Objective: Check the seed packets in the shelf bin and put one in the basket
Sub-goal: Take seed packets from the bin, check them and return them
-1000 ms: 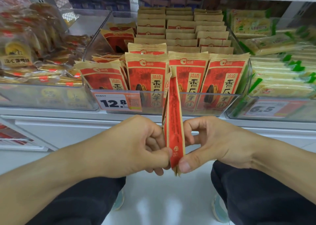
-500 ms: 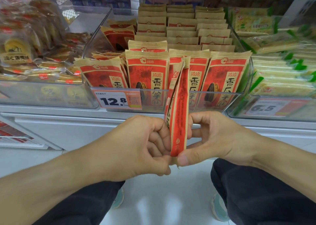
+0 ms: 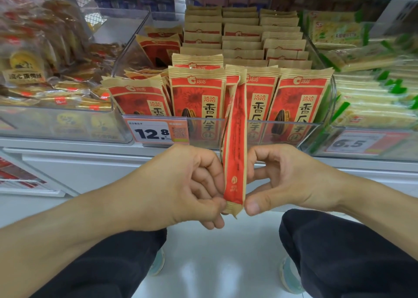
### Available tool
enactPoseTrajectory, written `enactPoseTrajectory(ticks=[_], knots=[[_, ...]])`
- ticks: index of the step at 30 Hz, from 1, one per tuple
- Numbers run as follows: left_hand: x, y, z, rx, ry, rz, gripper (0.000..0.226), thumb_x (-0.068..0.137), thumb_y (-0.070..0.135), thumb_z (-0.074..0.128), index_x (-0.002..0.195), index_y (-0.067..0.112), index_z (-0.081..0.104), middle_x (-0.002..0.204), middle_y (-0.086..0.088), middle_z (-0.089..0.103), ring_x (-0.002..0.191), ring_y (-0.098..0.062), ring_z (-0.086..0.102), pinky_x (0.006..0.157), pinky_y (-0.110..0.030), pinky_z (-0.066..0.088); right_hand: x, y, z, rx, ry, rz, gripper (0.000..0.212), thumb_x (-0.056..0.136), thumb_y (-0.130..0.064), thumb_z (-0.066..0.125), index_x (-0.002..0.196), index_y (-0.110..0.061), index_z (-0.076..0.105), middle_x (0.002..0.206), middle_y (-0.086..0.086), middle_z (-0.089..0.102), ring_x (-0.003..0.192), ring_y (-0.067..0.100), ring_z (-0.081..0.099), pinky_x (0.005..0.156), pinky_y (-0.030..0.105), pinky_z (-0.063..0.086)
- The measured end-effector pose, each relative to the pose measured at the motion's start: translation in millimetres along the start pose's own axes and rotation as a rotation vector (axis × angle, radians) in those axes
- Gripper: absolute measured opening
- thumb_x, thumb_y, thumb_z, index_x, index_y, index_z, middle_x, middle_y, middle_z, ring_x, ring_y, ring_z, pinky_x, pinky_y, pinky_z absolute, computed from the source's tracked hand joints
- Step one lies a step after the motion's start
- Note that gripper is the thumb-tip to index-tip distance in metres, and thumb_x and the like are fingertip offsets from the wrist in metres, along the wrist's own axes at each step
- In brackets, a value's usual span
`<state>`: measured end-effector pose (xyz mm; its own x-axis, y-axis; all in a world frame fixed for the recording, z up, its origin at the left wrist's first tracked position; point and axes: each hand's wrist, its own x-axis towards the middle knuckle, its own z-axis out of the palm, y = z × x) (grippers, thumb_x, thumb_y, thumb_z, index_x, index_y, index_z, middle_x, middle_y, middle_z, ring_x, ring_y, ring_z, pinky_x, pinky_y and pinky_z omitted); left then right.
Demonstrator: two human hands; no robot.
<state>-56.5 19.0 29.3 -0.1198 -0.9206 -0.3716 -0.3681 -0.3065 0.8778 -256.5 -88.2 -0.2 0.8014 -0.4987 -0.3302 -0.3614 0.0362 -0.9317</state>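
Both hands, left [image 3: 181, 184] and right [image 3: 287, 180], pinch an edge-on seed packet [image 3: 234, 144]; bin tag [image 3: 156, 131] reads 12.8, smaller print blurred.

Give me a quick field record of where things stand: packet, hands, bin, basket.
packet: red seed packet held edge-on, upright, in front of the bin
left hand: grips the packet's lower left side
right hand: pinches its lower right side
bin: clear bin holds rows of upright matching packets
price tag: reads 12.8
basket: not in view
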Motion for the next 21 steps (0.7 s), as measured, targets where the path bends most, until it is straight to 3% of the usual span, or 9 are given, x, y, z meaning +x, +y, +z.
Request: enactPoseTrajectory(ticks=[2,5,8,11,14,16,18,21], knots=[[-0.5,-2.0,-4.5,-0.005,-0.033,-0.017,0.015,0.085,-0.004,0.073,0.094,0.003,0.063,0.076,-0.014,0.076,0.073,-0.028,0.077,0.071,-0.038,0.064,0.2,-0.2,-0.3,-0.002,0.087,-0.001,0.042,0.063,-0.006,0.093,0.081,-0.007,0.055,0.091,0.012,0.076,0.093,0.029,0.075,0.086,0.048,0.061],[0.0,-4.1,-10.0,-0.050,-0.099,-0.059,0.021,0.084,0.002,0.076,0.100,0.005,0.064,0.081,-0.013,0.077,0.080,-0.028,0.077,0.072,-0.034,0.063,0.9,-1.3,-1.0,-0.026,0.211,0.018,0.046,0.057,-0.011,0.089,0.079,-0.011,0.049,0.078,0.008,0.076,0.081,0.034,0.076,0.078,0.041,0.064],[2.3,-3.9,-10.3,-0.129,-0.090,-0.080,0.033,0.083,0.032,0.081,0.105,0.011,0.068,0.088,-0.013,0.078,0.081,-0.029,0.077,0.069,-0.034,0.063,-0.3,-4.8,-1.0,-0.079,0.288,0.024,0.055,0.054,-0.004,0.093,0.082,-0.010,0.046,0.076,0.009,0.075,0.070,0.034,0.076,0.062,0.033,0.062],[7.5,-9.4,-10.0,-0.053,-0.038,-0.102,0.029,0.088,0.039,0.065,0.109,0.019,0.068,0.089,-0.006,0.079,0.075,-0.028,0.077,0.064,-0.031,0.063,-1.0,-8.9,1.0,-0.099,0.336,0.035,0.058,0.052,-0.011,0.095,0.085,-0.011,0.048,0.085,0.023,0.073,0.068,0.031,0.075,0.062,0.038,0.064],[12.7,-19.9,-13.3,0.027,-0.076,-0.119,0.018,0.099,0.024,0.057,0.114,0.016,0.065,0.091,-0.004,0.079,0.073,-0.027,0.077,0.060,-0.028,0.061,-0.8,-11.6,3.6,-0.076,0.299,0.110,0.067,0.058,-0.045,0.087,0.110,-0.018,0.055,0.080,0.015,0.073,0.063,0.029,0.073,0.067,0.039,0.061],[14.7,-22.9,-16.3,0.085,-0.113,-0.125,0.017,0.102,0.020,0.055,0.114,0.014,0.064,0.092,-0.005,0.079,0.072,-0.026,0.077,0.060,-0.029,0.060,-1.6,-14.3,4.1,-0.064,0.283,0.139,0.064,0.065,-0.058,0.075,0.115,-0.021,0.059,0.075,0.010,0.072,0.057,0.026,0.069,0.073,0.047,0.062],[16.3,-24.1,-18.5,0.163,-0.156,-0.142,0.017,0.103,0.020,0.054,0.114,0.015,0.065,0.093,-0.003,0.079,0.073,-0.023,0.077,0.065,-0.032,0.061,-2.4,-13.4,2.4,-0.036,0.302,0.135,0.054,0.074,-0.055,0.069,0.107,-0.012,0.066,0.069,0.010,0.068,0.052,0.026,0.065,0.079,0.056,0.061],[16.0,-29.6,-21.0,0.250,-0.207,-0.140,0.018,0.102,0.028,0.057,0.117,0.023,0.064,0.098,0.002,0.079,0.087,-0.016,0.076,0.083,-0.038,0.061,-3.5,-10.6,0.2,-0.034,0.309,0.128,0.050,0.086,-0.044,0.065,0.103,0.002,0.066,0.063,0.008,0.063,0.050,0.023,0.062,0.081,0.062,0.058]])
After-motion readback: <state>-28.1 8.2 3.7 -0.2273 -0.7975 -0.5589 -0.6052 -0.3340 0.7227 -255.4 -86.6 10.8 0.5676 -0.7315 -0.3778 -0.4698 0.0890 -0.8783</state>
